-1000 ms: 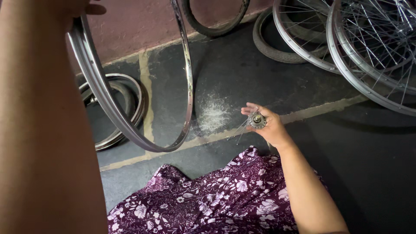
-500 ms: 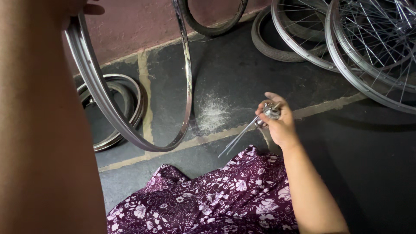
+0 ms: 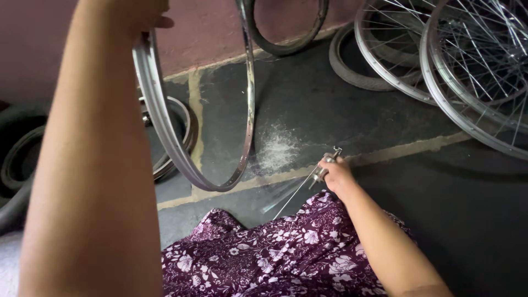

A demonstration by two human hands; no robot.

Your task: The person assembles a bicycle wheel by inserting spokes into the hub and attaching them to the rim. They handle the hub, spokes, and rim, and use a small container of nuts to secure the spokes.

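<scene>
1. My left hand (image 3: 144, 12) is up at top of frame, fingers curled over the bare metal rim (image 3: 181, 159), grasping it; most of the hand is cut off by the frame edge. Forearm fills the left side of view.
2. Rim hangs upright from that grip; its lowest arc sits just above the floor (image 3: 341, 115), near the yellowish painted line (image 3: 385, 155).
3. My right hand (image 3: 336, 175) is low, centre-right, clenched around a small metal hub (image 3: 328, 161) w/ thin spokes (image 3: 294, 193) trailing down-left toward my lap. Spokes are blurred, so I can't count them.
4. Hub & rim are apart, w/ a whitish powder patch (image 3: 278, 147) on the floor between them.
5. Purple floral fabric (image 3: 286, 256) covers my lap at bottom.
6. Behind the rim: a second rim (image 3: 184, 124) lying flat on the floor.
7. Top right: spoked wheels (image 3: 473, 71) leaning together, a tyre (image 3: 352, 71) beside them.
8. Far left: dark tyres (image 3: 14, 159) at frame edge.
</scene>
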